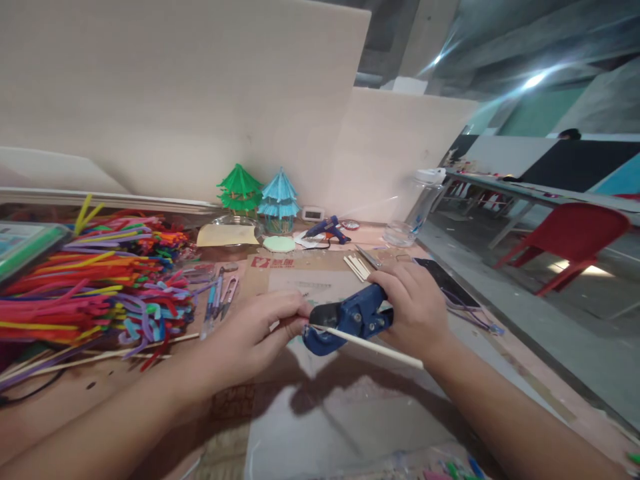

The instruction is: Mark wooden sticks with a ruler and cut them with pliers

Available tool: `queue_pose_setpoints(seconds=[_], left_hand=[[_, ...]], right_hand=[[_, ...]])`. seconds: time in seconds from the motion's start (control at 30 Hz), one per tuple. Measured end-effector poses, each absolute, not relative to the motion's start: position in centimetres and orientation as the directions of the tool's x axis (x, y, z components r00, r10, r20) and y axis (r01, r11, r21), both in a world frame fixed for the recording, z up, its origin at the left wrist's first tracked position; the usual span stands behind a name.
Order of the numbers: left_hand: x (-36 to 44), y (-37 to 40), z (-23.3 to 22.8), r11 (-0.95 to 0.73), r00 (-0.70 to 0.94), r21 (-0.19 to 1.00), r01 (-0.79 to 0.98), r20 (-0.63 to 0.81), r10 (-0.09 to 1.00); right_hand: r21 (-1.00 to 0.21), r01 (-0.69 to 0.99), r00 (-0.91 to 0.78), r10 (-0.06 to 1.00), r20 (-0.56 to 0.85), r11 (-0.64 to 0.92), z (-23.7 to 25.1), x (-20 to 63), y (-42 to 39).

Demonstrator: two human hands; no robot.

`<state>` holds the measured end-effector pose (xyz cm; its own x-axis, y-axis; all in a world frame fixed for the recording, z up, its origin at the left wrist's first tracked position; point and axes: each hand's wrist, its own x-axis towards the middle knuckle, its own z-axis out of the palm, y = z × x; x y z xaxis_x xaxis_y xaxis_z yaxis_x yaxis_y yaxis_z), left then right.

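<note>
A blue hand cutter (pixel 350 317) with a dark blade is gripped by my right hand (pixel 417 307). Between its jaws lies a thin pale wooden stick (pixel 380 347), its long end slanting down to the right under my right wrist. My left hand (pixel 273 320) pinches the stick's short end just left of the jaws. Several short cut sticks (pixel 357 268) lie on the board beyond the cutter, beside a pointed metal tool (pixel 369 257).
Bundles of coloured pipe cleaners (pixel 95 287) fill the left side. Behind stand a green pagoda model (pixel 240 190), a blue pagoda model (pixel 280 200), a blue glue gun (pixel 330 230) and a clear bottle (pixel 425 200). A dark phone (pixel 445 283) lies right. A red chair (pixel 575 240) stands beyond the table.
</note>
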<state>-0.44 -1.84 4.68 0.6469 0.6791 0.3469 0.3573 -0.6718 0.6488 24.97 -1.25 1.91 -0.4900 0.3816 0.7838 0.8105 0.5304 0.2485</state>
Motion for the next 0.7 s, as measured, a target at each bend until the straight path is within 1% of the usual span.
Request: queue_pose_setpoints(seconds=[0.07, 0.13, 0.23, 0.33, 0.43, 0.53, 0.7], left_hand=[[-0.46, -1.99, 4.91, -0.691, 0.659, 0.630, 0.353, 0.357, 0.662], [-0.44, -2.15, 5.10, -0.697, 0.670, 0.628, 0.346, 0.355, 0.652], [-0.37, -2.33, 5.30, -0.681, 0.675, 0.655, 0.327, 0.342, 0.653], [-0.32, -2.45, 5.39, -0.670, 0.683, 0.677, 0.305, 0.334, 0.649], [-0.30, -2.46, 5.35, -0.680, 0.693, 0.673, 0.289, 0.343, 0.634], [-0.30, -2.43, 5.23, -0.677, 0.697, 0.677, 0.287, 0.337, 0.633], [-0.53, -2.58, 5.11, -0.660, 0.688, 0.692, 0.291, 0.328, 0.647]], right_hand=[[0.282, 0.809, -0.500, 0.351, 0.792, 0.515, 2.10, 25.02, -1.41], [0.290, 0.807, -0.501, 0.337, 0.797, 0.514, 2.17, 25.03, -1.50], [0.274, 0.813, -0.485, 0.338, 0.807, 0.513, 2.20, 25.02, -1.62], [0.287, 0.813, -0.488, 0.323, 0.811, 0.507, 2.25, 25.00, -1.74], [0.300, 0.801, -0.503, 0.312, 0.806, 0.517, 2.24, 25.01, -1.82], [0.290, 0.803, -0.500, 0.324, 0.803, 0.520, 2.19, 25.06, -1.84], [0.332, 0.787, -0.532, 0.300, 0.792, 0.520, 2.47, 25.16, -1.90]])
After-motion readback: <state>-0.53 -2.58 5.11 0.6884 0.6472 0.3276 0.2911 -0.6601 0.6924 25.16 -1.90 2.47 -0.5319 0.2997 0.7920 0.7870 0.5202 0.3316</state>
